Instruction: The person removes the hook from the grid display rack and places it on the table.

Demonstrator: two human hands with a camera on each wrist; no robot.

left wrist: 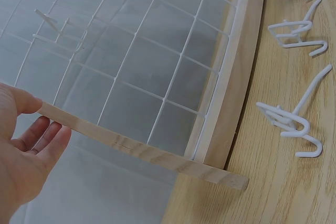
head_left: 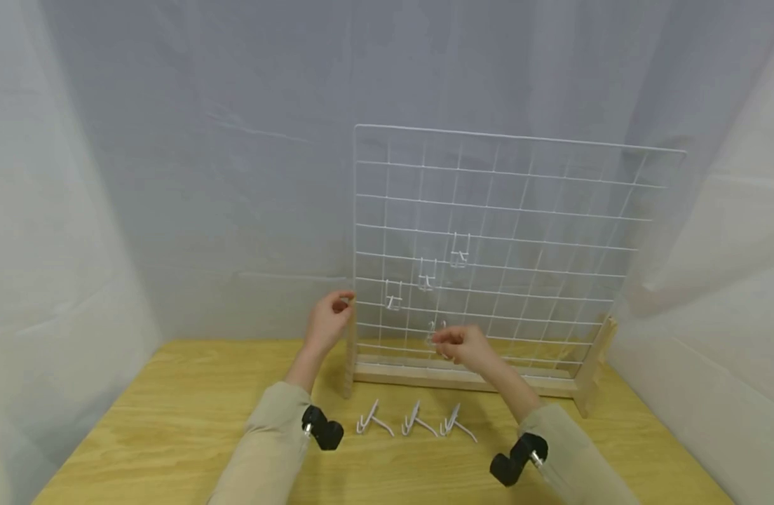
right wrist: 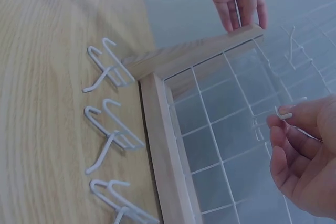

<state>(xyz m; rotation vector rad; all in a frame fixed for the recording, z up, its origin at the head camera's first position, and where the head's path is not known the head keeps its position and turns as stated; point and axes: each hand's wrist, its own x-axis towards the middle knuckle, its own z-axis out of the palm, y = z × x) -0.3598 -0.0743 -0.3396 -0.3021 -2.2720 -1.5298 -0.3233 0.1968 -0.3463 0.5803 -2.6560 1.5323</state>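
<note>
A white wire grid panel [head_left: 527, 209] stands upright in a wooden stand [head_left: 425, 376]. My left hand [head_left: 327, 324] grips the upper end of the stand's left post [left wrist: 142, 151], thumb and fingers on either side of the wood. My right hand [head_left: 467, 346] pinches a white wire hook [right wrist: 284, 115] at the lower part of the grid. Most of that hook is hidden behind the fingers in the right wrist view. Three similar hooks hang on the grid in a rising diagonal: a low one [head_left: 394, 304], a middle one [head_left: 428, 283] and a high one [head_left: 460, 260].
On the wooden table [head_left: 191, 421], three more white hooks lie in a row before the stand: a left hook [head_left: 373, 420], a centre hook [head_left: 416, 421] and a right hook [head_left: 453, 423]. Pale sheeting [head_left: 235, 175] surrounds the table at the back and sides.
</note>
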